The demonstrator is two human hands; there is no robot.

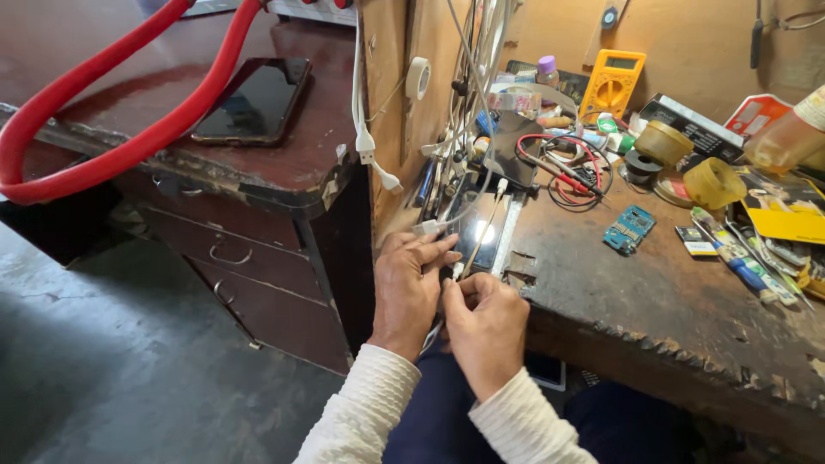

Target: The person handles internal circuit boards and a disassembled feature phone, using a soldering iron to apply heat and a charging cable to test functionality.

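From the head view, my left hand (411, 288) lies flat along the near left edge of the phone (481, 230), fingers spread over its corner, pressing rather than clasping; my right hand (484, 331) is pinched tight on a thin metal tool (479, 236), whose shaft runs up across the glossy screen. The phone rests face up at the near left corner of the workbench (653, 292), just beside the wooden partition (391, 112); a white cable (447, 215) crosses its top end. I judge this to be the prising or probing stage of opening the handset, barely begun, since the screen looks seated all round; the next move would call for a steady hold with the left hand and a light, shallow angle on the tool, lest the glass crack or the tip skid.

The bench is dark, scarred wood, chipped along its front edge; on it lie a blue circuit board (630, 228), red and black probe leads (567, 167), a yellow multimeter (612, 83) leaning at the back wall, rolls of tape (713, 182) and small screwdrivers (739, 262). To the left stands a drawer cabinet (258, 258) bearing a second dark phone (253, 100) and a thick red hose (112, 94); the floor (112, 369) is grey concrete.
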